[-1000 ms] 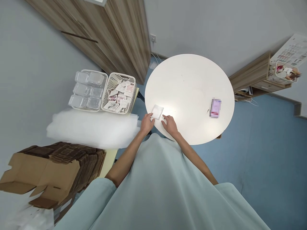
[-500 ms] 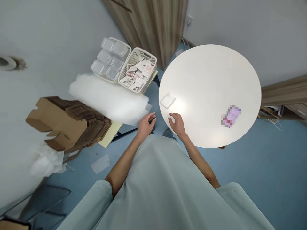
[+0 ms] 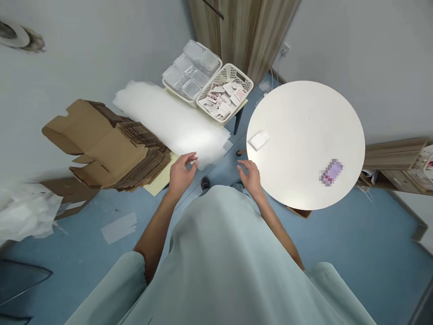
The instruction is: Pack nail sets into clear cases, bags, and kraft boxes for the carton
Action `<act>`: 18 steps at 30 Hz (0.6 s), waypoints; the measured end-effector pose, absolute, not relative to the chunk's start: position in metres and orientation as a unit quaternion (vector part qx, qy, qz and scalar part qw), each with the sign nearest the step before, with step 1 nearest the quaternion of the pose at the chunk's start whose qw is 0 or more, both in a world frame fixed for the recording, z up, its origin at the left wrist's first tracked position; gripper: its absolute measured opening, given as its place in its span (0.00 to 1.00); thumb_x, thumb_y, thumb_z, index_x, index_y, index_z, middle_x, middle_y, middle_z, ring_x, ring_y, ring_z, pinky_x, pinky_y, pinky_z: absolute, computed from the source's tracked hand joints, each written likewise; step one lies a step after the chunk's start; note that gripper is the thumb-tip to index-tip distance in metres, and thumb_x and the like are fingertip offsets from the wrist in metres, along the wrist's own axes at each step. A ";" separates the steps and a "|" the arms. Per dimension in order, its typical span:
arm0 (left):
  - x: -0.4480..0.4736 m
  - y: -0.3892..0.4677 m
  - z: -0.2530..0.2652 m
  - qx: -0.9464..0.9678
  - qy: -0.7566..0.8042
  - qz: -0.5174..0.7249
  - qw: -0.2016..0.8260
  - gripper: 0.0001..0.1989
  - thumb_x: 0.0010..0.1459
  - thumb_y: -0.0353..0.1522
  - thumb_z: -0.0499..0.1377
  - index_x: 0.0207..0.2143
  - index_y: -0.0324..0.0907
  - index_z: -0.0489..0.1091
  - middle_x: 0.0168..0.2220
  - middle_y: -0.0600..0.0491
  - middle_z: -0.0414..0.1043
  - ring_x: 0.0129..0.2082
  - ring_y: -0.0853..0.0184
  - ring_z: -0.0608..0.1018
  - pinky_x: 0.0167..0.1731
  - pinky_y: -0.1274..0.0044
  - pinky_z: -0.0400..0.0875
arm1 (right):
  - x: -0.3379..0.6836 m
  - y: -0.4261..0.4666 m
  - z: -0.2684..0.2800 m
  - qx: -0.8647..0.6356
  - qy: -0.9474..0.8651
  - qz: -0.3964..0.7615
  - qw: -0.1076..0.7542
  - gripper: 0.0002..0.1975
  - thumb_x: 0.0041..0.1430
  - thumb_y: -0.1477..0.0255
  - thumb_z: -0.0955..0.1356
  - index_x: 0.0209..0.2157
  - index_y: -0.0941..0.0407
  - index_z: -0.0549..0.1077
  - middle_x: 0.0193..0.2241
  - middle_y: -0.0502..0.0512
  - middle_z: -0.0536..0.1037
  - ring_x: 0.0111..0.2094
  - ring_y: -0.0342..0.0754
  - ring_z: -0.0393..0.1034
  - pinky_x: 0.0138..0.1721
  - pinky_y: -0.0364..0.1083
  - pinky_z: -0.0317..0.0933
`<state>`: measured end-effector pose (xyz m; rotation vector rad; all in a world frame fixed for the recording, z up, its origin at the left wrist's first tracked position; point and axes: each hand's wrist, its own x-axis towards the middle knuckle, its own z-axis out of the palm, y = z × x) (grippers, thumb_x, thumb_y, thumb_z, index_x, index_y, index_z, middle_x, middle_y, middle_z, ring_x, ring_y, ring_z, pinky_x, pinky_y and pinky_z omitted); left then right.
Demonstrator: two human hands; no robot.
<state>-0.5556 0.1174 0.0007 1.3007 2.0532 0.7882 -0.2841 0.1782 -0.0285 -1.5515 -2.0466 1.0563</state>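
My left hand (image 3: 182, 174) is in the air with fingers apart and holds nothing. It is nearest to the front edge of a stack of white translucent foam sheets (image 3: 172, 119); I cannot tell whether it touches them. Left of it stand folded brown cardboard boxes (image 3: 111, 149). My right hand (image 3: 251, 177), also empty with thumb and fingers apart, hovers by the left edge of a round white table (image 3: 304, 122). On that table, near its left rim, lies a flat clear-and-white square item (image 3: 259, 140). A purple pixelated object (image 3: 332, 172) lies at the table's right side.
Behind the sheets, one white basket holds clear plastic boxes (image 3: 191, 85) and another basket (image 3: 241, 77) holds printed cards. Crumpled white plastic (image 3: 27, 212) is at far left. A pale strip (image 3: 119, 228) lies on the blue floor. A wooden shelf (image 3: 399, 155) stands at right.
My left hand has moved left, away from my right hand, towards the sheets and cardboard. The view has turned left, so the table and baskets appear further right.
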 end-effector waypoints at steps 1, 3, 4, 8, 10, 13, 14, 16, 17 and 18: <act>-0.574 0.110 0.001 0.487 0.772 0.303 0.275 0.20 0.69 0.39 0.55 0.59 0.44 0.72 0.53 0.47 0.80 0.54 0.59 0.81 0.61 0.64 0.75 | -0.295 0.174 -0.024 -0.549 -0.728 0.367 0.186 0.19 0.77 0.63 0.61 0.58 0.53 0.77 0.54 0.61 0.79 0.55 0.57 0.72 0.55 0.55 0.70; -0.612 0.094 -0.002 0.481 0.781 0.313 0.247 0.20 0.69 0.39 0.55 0.59 0.44 0.72 0.53 0.46 0.79 0.54 0.59 0.81 0.60 0.65 0.75 | -0.318 0.168 -0.014 -0.543 -0.736 0.354 0.193 0.19 0.77 0.62 0.61 0.56 0.53 0.78 0.53 0.62 0.80 0.55 0.57 0.73 0.56 0.56 0.69; -0.631 0.085 -0.004 0.475 0.789 0.313 0.232 0.20 0.69 0.39 0.55 0.59 0.44 0.73 0.53 0.46 0.79 0.54 0.58 0.81 0.60 0.64 0.75 | -0.330 0.165 -0.009 -0.537 -0.743 0.349 0.194 0.19 0.77 0.61 0.61 0.56 0.53 0.78 0.53 0.62 0.80 0.55 0.58 0.73 0.57 0.56 0.69; -0.704 0.052 -0.021 0.447 0.833 0.269 0.185 0.21 0.67 0.41 0.59 0.58 0.43 0.74 0.56 0.43 0.77 0.57 0.51 0.79 0.61 0.60 0.72 | -0.382 0.155 0.006 -0.501 -0.772 0.336 0.200 0.18 0.76 0.61 0.62 0.55 0.53 0.79 0.53 0.62 0.80 0.56 0.58 0.73 0.57 0.56 0.69; -0.731 0.042 -0.031 0.446 0.842 0.243 0.181 0.22 0.66 0.41 0.60 0.58 0.42 0.74 0.57 0.41 0.76 0.58 0.48 0.78 0.61 0.58 0.71 | -0.408 0.149 0.012 -0.486 -0.785 0.328 0.198 0.18 0.76 0.62 0.62 0.55 0.53 0.79 0.52 0.62 0.80 0.55 0.58 0.73 0.57 0.56 0.69; -0.756 0.037 -0.042 0.462 0.840 0.217 0.184 0.22 0.65 0.41 0.60 0.57 0.40 0.75 0.55 0.39 0.77 0.58 0.46 0.77 0.61 0.57 0.71 | -0.443 0.139 0.019 -0.469 -0.805 0.316 0.180 0.17 0.77 0.63 0.62 0.55 0.53 0.79 0.52 0.61 0.79 0.55 0.57 0.72 0.59 0.55 0.68; -0.761 0.036 -0.044 0.468 0.838 0.212 0.184 0.21 0.65 0.41 0.60 0.56 0.40 0.75 0.55 0.38 0.77 0.58 0.46 0.77 0.61 0.57 0.71 | -0.454 0.135 0.021 -0.464 -0.810 0.314 0.172 0.17 0.77 0.64 0.62 0.55 0.53 0.79 0.52 0.61 0.79 0.55 0.57 0.72 0.59 0.55 0.67; -0.768 0.036 -0.046 0.477 0.832 0.212 0.188 0.21 0.65 0.42 0.60 0.55 0.41 0.76 0.54 0.39 0.78 0.57 0.46 0.77 0.60 0.57 0.71 | -0.472 0.129 0.025 -0.449 -0.822 0.313 0.156 0.17 0.77 0.65 0.62 0.56 0.52 0.79 0.53 0.60 0.79 0.56 0.57 0.72 0.60 0.55 0.67; -0.770 0.036 -0.047 0.481 0.827 0.217 0.194 0.21 0.65 0.42 0.59 0.54 0.41 0.77 0.54 0.39 0.78 0.56 0.47 0.78 0.59 0.58 0.71 | -0.480 0.125 0.026 -0.440 -0.828 0.313 0.149 0.17 0.77 0.65 0.62 0.56 0.52 0.79 0.53 0.60 0.79 0.56 0.57 0.72 0.61 0.55 0.66; -0.772 0.036 -0.047 0.485 0.821 0.223 0.201 0.20 0.66 0.43 0.58 0.53 0.41 0.77 0.53 0.40 0.79 0.55 0.48 0.78 0.58 0.59 0.72 | -0.487 0.123 0.027 -0.430 -0.834 0.314 0.142 0.16 0.77 0.66 0.62 0.56 0.53 0.78 0.53 0.60 0.79 0.56 0.57 0.72 0.61 0.55 0.66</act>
